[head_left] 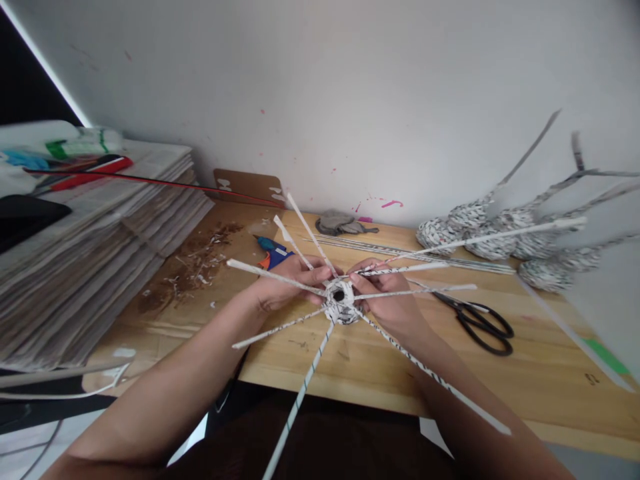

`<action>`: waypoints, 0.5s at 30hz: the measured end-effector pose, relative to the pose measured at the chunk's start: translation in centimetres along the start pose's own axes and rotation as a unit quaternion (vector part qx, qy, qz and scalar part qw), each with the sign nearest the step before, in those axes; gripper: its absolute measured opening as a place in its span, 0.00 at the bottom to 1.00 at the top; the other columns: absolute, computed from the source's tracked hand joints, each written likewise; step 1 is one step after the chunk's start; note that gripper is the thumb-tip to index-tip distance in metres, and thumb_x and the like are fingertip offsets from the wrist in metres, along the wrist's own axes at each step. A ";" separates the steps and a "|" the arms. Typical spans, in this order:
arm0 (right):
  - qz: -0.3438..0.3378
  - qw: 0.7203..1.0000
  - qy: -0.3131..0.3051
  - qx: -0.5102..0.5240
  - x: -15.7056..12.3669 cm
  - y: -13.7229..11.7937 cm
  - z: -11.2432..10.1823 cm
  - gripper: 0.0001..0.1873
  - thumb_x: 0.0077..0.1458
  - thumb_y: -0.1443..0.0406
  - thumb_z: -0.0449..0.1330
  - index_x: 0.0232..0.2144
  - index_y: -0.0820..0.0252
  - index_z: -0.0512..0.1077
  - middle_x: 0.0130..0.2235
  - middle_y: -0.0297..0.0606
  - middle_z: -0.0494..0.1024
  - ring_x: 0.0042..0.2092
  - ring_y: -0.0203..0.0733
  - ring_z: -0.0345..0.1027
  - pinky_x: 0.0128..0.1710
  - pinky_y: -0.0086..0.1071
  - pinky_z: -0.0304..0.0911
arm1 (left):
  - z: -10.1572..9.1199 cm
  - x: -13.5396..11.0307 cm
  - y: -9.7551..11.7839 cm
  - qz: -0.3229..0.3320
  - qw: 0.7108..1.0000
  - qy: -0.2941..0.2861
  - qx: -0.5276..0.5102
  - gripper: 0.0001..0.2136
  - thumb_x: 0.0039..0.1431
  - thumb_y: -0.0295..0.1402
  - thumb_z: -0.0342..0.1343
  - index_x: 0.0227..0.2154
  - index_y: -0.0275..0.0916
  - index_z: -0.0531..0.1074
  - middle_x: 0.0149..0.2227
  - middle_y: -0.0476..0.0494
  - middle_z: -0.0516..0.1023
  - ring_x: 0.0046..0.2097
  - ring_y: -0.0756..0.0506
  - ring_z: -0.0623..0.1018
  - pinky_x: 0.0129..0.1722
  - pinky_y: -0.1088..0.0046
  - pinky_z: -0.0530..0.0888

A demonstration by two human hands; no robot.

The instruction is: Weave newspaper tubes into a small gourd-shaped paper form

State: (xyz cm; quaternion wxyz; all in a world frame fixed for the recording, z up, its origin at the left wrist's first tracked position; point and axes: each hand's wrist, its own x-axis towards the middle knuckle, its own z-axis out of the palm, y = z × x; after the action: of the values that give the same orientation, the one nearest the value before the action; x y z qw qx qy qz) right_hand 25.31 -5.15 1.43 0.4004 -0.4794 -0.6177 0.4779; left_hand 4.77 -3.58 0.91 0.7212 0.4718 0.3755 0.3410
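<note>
Between my hands is a small woven newspaper piece [342,313] with a round dark hole at its centre. Several rolled paper tubes stick out from it in all directions; one with green marks [305,390] points down toward me. My left hand [295,280] closes on the far left side of the piece, thumb pressed near the base of the tubes. On the right, my right hand [385,290] pinches a paper tube [425,268] close to the weave. Its fingertips are partly hidden behind the tubes.
Black-handled scissors [485,327] lie right of my right hand. A blue glue gun [273,252] sits behind my left hand. Loose paper tubes [400,252] and a grey cloth [343,222] lie at the back. Woven paper pieces [493,233] stand far right; stacked newspapers [150,220] are left.
</note>
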 end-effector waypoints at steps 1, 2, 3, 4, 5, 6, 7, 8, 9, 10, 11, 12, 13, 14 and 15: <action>-0.015 1.000 -0.003 0.001 0.1 0.2 0.1 0.11 0.57 0.57 0.62 0.29 0.59 0.73 0.28 0.36 0.75 0.26 0.38 0.67 0.26 0.33 0.63 | 0.3 0.1 0.0 0.012 1.000 0.010 0.009 0.24 0.41 0.47 0.73 0.35 0.33 0.80 0.30 0.42 0.80 0.27 0.51 0.76 0.26 0.76 0.71; -0.026 1.000 -0.005 0.003 0.1 0.3 0.1 0.10 0.57 0.58 0.63 0.29 0.59 0.73 0.28 0.36 0.75 0.26 0.38 0.67 0.26 0.33 0.63 | 0.5 0.3 0.0 0.027 0.999 0.028 0.020 0.21 0.40 0.45 0.74 0.33 0.33 0.80 0.28 0.44 0.80 0.27 0.51 0.75 0.26 0.76 0.70; -0.032 0.999 -0.006 0.006 0.1 0.4 0.2 0.10 0.57 0.58 0.63 0.29 0.59 0.74 0.28 0.36 0.75 0.27 0.37 0.67 0.26 0.32 0.63 | 0.8 0.4 -0.1 0.041 0.997 0.051 0.032 0.19 0.40 0.41 0.75 0.31 0.33 0.80 0.27 0.45 0.79 0.26 0.52 0.74 0.26 0.76 0.70; -0.031 0.999 -0.009 0.013 0.1 0.4 0.2 0.10 0.57 0.58 0.63 0.30 0.59 0.74 0.28 0.36 0.74 0.27 0.37 0.66 0.26 0.32 0.62 | 1.0 0.5 -0.1 0.053 0.995 0.075 0.048 0.17 0.39 0.38 0.75 0.29 0.33 0.79 0.26 0.46 0.79 0.26 0.52 0.74 0.27 0.76 0.70; -0.026 0.999 -0.013 0.023 0.1 0.3 0.1 0.11 0.57 0.57 0.63 0.30 0.59 0.74 0.27 0.36 0.74 0.26 0.37 0.66 0.26 0.32 0.62 | 1.2 0.6 -0.1 0.063 0.991 0.095 0.066 0.15 0.40 0.36 0.75 0.28 0.33 0.79 0.26 0.46 0.79 0.26 0.52 0.75 0.28 0.75 0.71; -0.018 0.999 -0.017 0.032 0.1 0.2 0.0 0.11 0.57 0.57 0.63 0.31 0.59 0.74 0.26 0.35 0.74 0.26 0.37 0.65 0.25 0.31 0.61 | 1.3 0.7 0.0 0.069 0.989 0.105 0.084 0.14 0.40 0.35 0.74 0.28 0.33 0.79 0.26 0.46 0.80 0.27 0.51 0.75 0.29 0.75 0.71; -0.007 0.999 -0.021 0.038 0.0 0.0 -0.1 0.11 0.56 0.57 0.64 0.31 0.59 0.74 0.26 0.35 0.74 0.25 0.36 0.65 0.25 0.31 0.61 | 1.5 0.8 0.1 0.073 0.987 0.106 0.101 0.13 0.41 0.35 0.74 0.28 0.33 0.80 0.26 0.46 0.80 0.27 0.50 0.76 0.29 0.75 0.71; 0.006 0.999 -0.025 0.043 0.0 -0.2 -0.3 0.12 0.56 0.57 0.65 0.32 0.60 0.75 0.26 0.34 0.74 0.25 0.36 0.66 0.25 0.31 0.61 | 1.5 0.9 0.2 0.075 0.985 0.106 0.113 0.13 0.41 0.34 0.73 0.29 0.33 0.80 0.26 0.45 0.81 0.27 0.50 0.76 0.29 0.74 0.72; 0.020 0.998 -0.033 0.049 0.0 -0.4 -0.5 0.12 0.55 0.57 0.65 0.33 0.60 0.75 0.26 0.34 0.75 0.25 0.36 0.66 0.25 0.31 0.60 | 1.6 0.9 0.3 0.076 0.984 0.105 0.121 0.12 0.42 0.34 0.73 0.29 0.33 0.80 0.27 0.45 0.81 0.28 0.50 0.77 0.29 0.74 0.72; 0.032 0.997 -0.043 0.060 -0.1 -0.6 -0.6 0.12 0.55 0.57 0.66 0.33 0.60 0.75 0.26 0.34 0.75 0.25 0.36 0.66 0.25 0.31 0.60 | 1.6 1.0 0.4 0.076 0.983 0.105 0.126 0.12 0.42 0.34 0.73 0.29 0.33 0.80 0.27 0.45 0.82 0.28 0.49 0.77 0.30 0.73 0.73; 0.042 0.995 -0.053 0.075 -0.1 -0.6 -0.8 0.13 0.54 0.56 0.66 0.32 0.61 0.74 0.26 0.34 0.75 0.25 0.35 0.66 0.26 0.31 0.60 | 1.5 1.1 0.6 0.078 0.983 0.106 0.129 0.11 0.42 0.33 0.72 0.29 0.33 0.80 0.27 0.44 0.82 0.28 0.49 0.78 0.30 0.73 0.73; 0.050 0.992 -0.062 0.093 0.0 -0.7 -0.9 0.13 0.54 0.56 0.66 0.31 0.61 0.74 0.26 0.34 0.75 0.25 0.35 0.65 0.26 0.30 0.60 | 1.5 1.2 0.7 0.082 0.983 0.106 0.128 0.11 0.42 0.33 0.72 0.29 0.33 0.80 0.27 0.44 0.82 0.28 0.49 0.78 0.30 0.73 0.74; 0.057 0.990 -0.067 0.114 0.0 -0.6 -1.0 0.14 0.53 0.56 0.67 0.30 0.61 0.73 0.26 0.34 0.75 0.25 0.34 0.65 0.26 0.30 0.60 | 1.4 1.2 0.8 0.086 0.983 0.103 0.127 0.10 0.43 0.32 0.72 0.28 0.34 0.80 0.27 0.44 0.82 0.28 0.49 0.78 0.31 0.73 0.74; 0.062 0.987 -0.065 0.134 0.1 -0.6 -1.1 0.14 0.52 0.56 0.68 0.29 0.61 0.73 0.26 0.34 0.76 0.25 0.34 0.66 0.26 0.30 0.61 | 1.4 1.3 1.0 0.091 0.983 0.096 0.128 0.10 0.43 0.32 0.71 0.29 0.34 0.80 0.27 0.44 0.82 0.28 0.49 0.78 0.31 0.72 0.75; 0.068 0.985 -0.054 0.151 0.2 -0.5 -1.1 0.14 0.51 0.56 0.68 0.29 0.61 0.73 0.26 0.34 0.76 0.25 0.34 0.66 0.26 0.30 0.61 | 1.4 1.3 1.2 0.097 0.982 0.089 0.134 0.09 0.44 0.32 0.71 0.29 0.34 0.80 0.27 0.44 0.82 0.28 0.49 0.78 0.31 0.72 0.75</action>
State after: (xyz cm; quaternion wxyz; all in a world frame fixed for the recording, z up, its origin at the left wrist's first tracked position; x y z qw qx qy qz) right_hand 26.19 -4.78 2.16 0.4013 -0.4274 -0.5249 0.6170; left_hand 6.50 -2.70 2.09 0.5788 0.5660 0.4331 0.3963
